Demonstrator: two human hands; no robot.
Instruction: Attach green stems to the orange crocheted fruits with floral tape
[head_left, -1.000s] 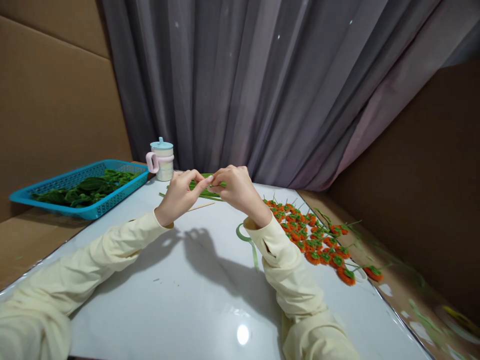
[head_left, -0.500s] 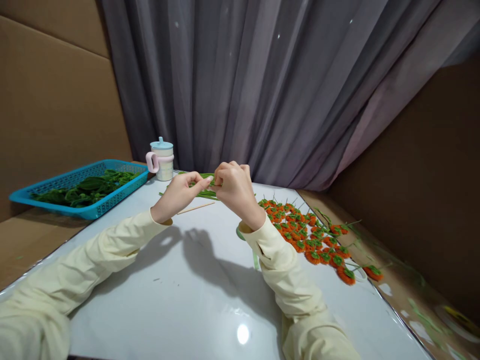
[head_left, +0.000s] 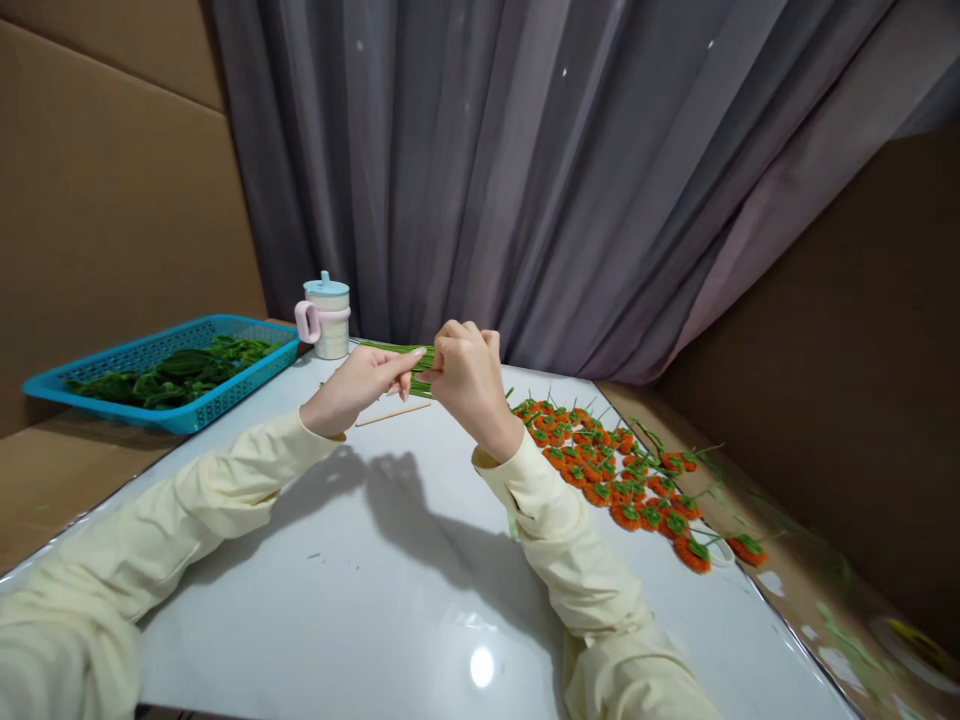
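Observation:
Both hands are raised over the far middle of the white table, nearly touching. My left hand (head_left: 356, 385) pinches with thumb and forefinger pointing right, its other fingers curled below. My right hand (head_left: 472, 385) is bent over with its fingers curled towards the left fingertips. Whatever lies between the fingertips is too small or hidden to make out. Behind the hands lies a bundle of thin green stems (head_left: 424, 385), partly covered by them. A thin wooden stick (head_left: 392, 414) rests on the table just below my left hand.
Many orange fuzzy pieces with green tops and thin stems (head_left: 592, 465) cover the table's right side. On the left are a blue plastic basket (head_left: 187, 418) of green leaves (head_left: 180, 372) and a lidded cup (head_left: 330, 330) with a pink handle. A grey curtain (head_left: 480, 170) hangs behind.
My left hand's lower fingers have shifted and now show beneath its thumb and forefinger. My right hand has moved very slightly left. The view has shifted a little.

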